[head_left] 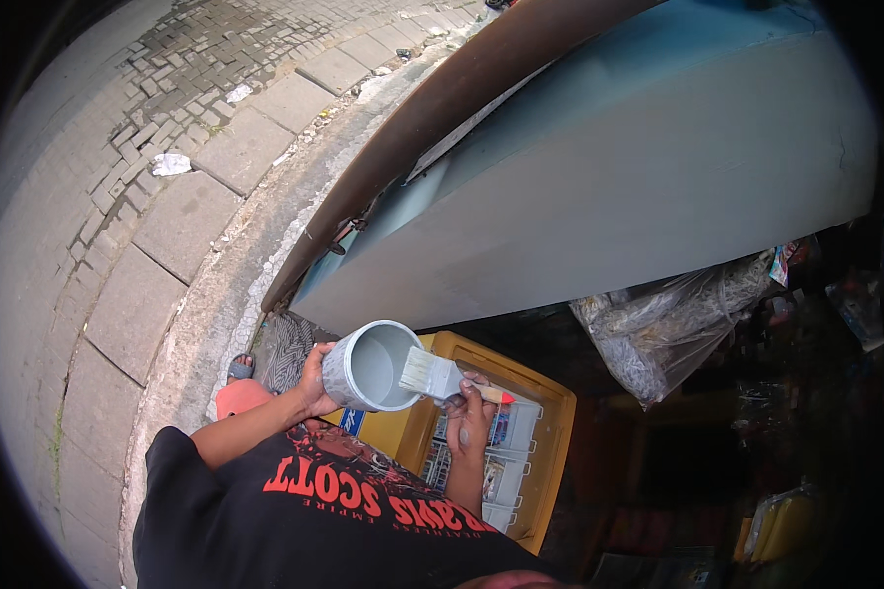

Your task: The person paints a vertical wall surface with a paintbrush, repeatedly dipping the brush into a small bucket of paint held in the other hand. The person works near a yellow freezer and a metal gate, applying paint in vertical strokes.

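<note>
My left hand [316, 381] is closed around the side of a whitish plastic bucket [336, 375], tilted so its mouth shows. Grey paint coats the inside; how much it holds I cannot tell. In my right hand [469, 417] is a wide flat paintbrush [432, 375]. Its pale bristles lie over the bucket's right rim, and its handle ends in a red tip. Grey smears mark the fingers of that hand. Both hands are in front of my black shirt, above a yellow case.
The yellow-framed case [564, 432] holds white wire baskets. Beyond it rises a large grey and bluish panel [609, 196] with a brown curved edge [403, 128]. A clear plastic bag [658, 329] hangs at the right. Paving slabs [187, 224] and a sandalled foot [241, 368] are at the left.
</note>
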Available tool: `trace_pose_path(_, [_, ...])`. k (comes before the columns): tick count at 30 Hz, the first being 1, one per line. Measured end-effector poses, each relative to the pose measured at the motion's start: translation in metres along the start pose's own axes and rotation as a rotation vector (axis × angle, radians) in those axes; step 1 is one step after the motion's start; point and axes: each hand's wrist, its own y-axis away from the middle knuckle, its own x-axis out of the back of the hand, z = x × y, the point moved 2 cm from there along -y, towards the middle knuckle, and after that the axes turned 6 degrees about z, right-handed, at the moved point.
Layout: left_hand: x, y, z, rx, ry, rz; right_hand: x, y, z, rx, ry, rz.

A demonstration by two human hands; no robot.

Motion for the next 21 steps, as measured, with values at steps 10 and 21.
trace_pose_path(10, [-0.006, -0.008, 0.011, -0.031, -0.083, 0.021, -0.011, -0.006, 0.001, -0.019, -0.059, 0.016])
trace_pose_path(21, [-0.014, -0.02, 0.028, 0.007, -0.056, -0.118, -0.024, -0.027, 0.001, -0.046, -0.147, -0.018])
